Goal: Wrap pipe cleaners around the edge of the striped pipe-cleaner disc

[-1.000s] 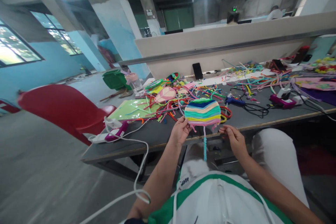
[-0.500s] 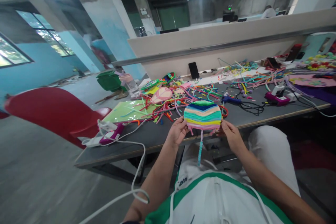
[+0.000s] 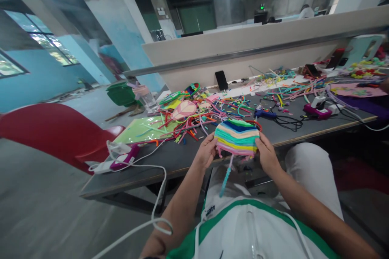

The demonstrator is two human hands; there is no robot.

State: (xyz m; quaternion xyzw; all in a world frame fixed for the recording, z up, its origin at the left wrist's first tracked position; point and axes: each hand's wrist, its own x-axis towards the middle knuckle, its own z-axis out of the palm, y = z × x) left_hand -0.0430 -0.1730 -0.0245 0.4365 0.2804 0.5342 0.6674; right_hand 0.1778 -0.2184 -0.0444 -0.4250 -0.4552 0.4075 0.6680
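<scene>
Between my two hands is a striped pipe-cleaner craft, a rounded panel with bands of green, navy, peach, teal, yellow and pink. My left hand pinches its left edge, and my right hand grips the right edge. From the panel's lower side hangs a thin stem, pink at the top and teal and beaded-looking below. The craft is held up over the table's front edge, above my lap. Behind it lies a heap of loose pipe cleaners.
On the grey table lie a pink leaf-shaped piece, a green plastic sheet, a blue glue gun and purple power strips. A phone leans on the partition. A white cable hangs left. A red chair stands left.
The craft has tilted, its right side coming nearer to me, and its hanging stem has swung to the left. Both hands keep their hold. The view has shifted slightly.
</scene>
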